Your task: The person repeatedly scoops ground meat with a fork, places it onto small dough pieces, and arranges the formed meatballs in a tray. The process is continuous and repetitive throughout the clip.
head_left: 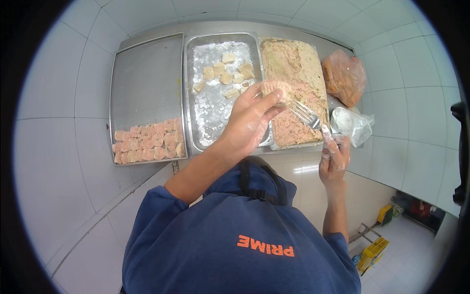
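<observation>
My left hand is closed around a pale, soft-looking piece of food, held up over the edge between two trays. In my right hand is a fork, its tines close to that piece. Both hands have white powder on them. Below the fork lies a pinkish minced mixture filling the right tray. The middle metal tray holds several pale yellow blocks on white powder. Rows of pink-topped pieces line the near end of the left tray.
Right of the mince stand a plastic bag of orange-brown food and a clear bag with white powder. Tiled walls close in behind and at the sides. A yellow plastic item stands on the floor at lower right.
</observation>
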Tool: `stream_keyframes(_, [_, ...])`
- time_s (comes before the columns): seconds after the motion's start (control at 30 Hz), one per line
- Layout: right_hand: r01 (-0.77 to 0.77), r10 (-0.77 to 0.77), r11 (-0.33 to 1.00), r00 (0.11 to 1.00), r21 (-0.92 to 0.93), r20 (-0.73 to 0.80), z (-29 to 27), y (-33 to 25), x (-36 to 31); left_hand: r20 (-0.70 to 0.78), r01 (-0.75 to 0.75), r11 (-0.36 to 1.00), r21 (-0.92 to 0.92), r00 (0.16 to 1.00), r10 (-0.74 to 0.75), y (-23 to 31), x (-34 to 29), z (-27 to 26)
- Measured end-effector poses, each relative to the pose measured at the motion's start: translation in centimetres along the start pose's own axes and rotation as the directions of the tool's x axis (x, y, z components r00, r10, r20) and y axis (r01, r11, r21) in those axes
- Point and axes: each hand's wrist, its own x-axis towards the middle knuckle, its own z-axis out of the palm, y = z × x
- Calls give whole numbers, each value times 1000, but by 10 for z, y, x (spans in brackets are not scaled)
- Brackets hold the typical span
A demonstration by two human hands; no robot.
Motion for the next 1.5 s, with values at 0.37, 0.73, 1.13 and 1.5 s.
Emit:
stream_keyframes(0.37, [-94,95,995,995,18,-16,27,-33,-6,10,-100,959,-266,994,106,0,-9,19])
stream_keyframes(0.73, [-39,41,999,998,34,-53,30,-33,-14,112,-118,985,-123,985,132,3,-4,15])
stream_keyframes(1.13, [164,-155,984,980,-73,125,-15,-5,17,403,-97,861,500,905,-132,39,6,-4])
stream_keyframes(1.5, [134,-133,991,984,-3,118,7,4,16,163,114,834,539,958,-236,41,7,-86])
